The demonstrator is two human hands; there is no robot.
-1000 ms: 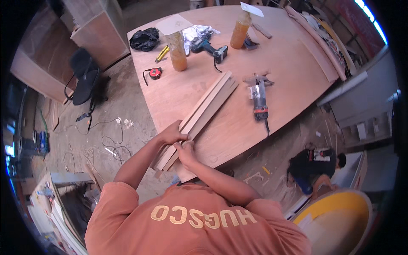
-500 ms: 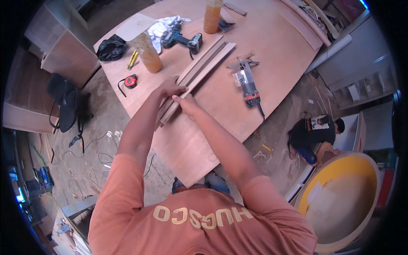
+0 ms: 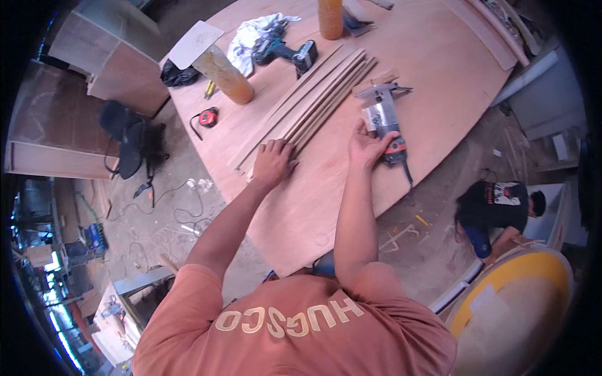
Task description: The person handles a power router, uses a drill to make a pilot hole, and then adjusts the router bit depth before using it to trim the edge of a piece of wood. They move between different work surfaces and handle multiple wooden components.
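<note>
Several long thin wooden strips (image 3: 313, 103) lie side by side, running diagonally across the plywood tabletop (image 3: 433, 131). Over their near ends my left hand (image 3: 274, 163) rests with curled fingers, holding them down. To the right lies a trim router (image 3: 387, 119) with a clear-and-grey base, a red band and a black cord end. My right hand (image 3: 365, 145) is closed about its body, the thumb across the red band and the fingers along its left side. Part of those fingers is hidden by the router.
Left of the strips are a red tape measure (image 3: 208, 116), a yellow cutter (image 3: 209, 89), a jar of amber glue (image 3: 231, 81), a cordless drill (image 3: 285, 53) and a white cloth (image 3: 260, 37). Another person (image 3: 495, 210) crouches at the right beside a round yellow-lined wooden piece (image 3: 514, 301).
My right hand has left the strips and moved right onto the router. The strips, earlier gathered between both hands, now lie on the tabletop under my left hand.
</note>
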